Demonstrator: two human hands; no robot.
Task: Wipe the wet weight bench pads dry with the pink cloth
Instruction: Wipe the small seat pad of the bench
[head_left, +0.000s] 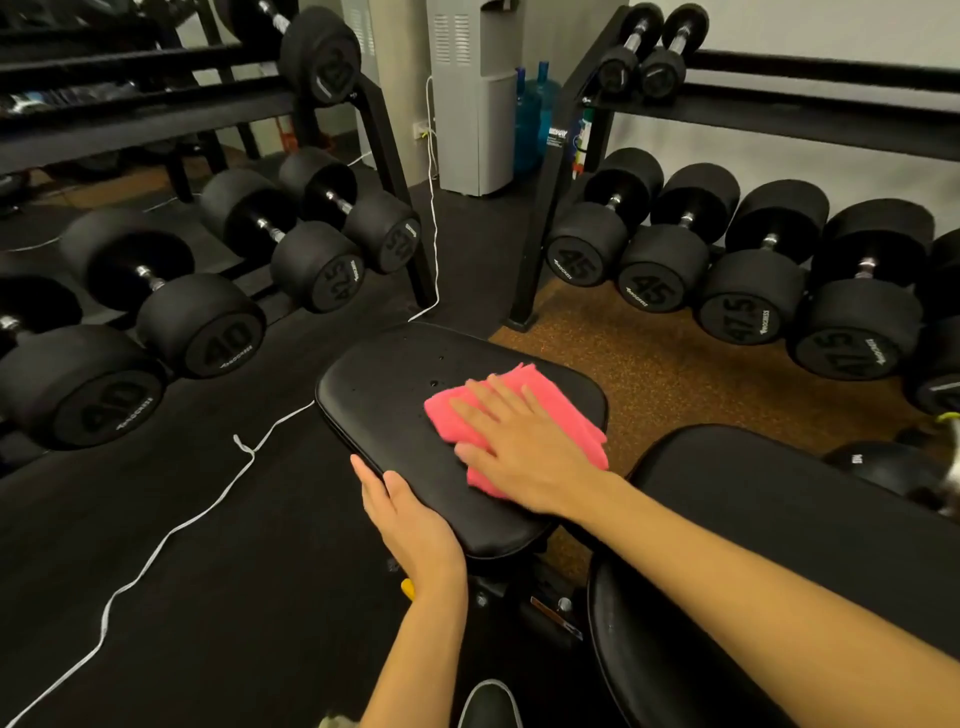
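The black seat pad (384, 384) of the weight bench lies in the middle of the view, with a few water drops on its far left part. A folded pink cloth (540, 400) lies on the pad's right half. My right hand (524, 447) presses flat on the cloth, fingers spread. My left hand (410, 519) grips the pad's near left edge, thumb on top. The larger back pad (779, 519) rises at the right, partly under my right forearm.
Dumbbell racks stand at the left (218, 312) and right (753, 280), loaded with black dumbbells. A white cord (171, 530) runs across the black floor at the left. A water dispenser (472, 104) and blue bottles (535, 114) stand at the back.
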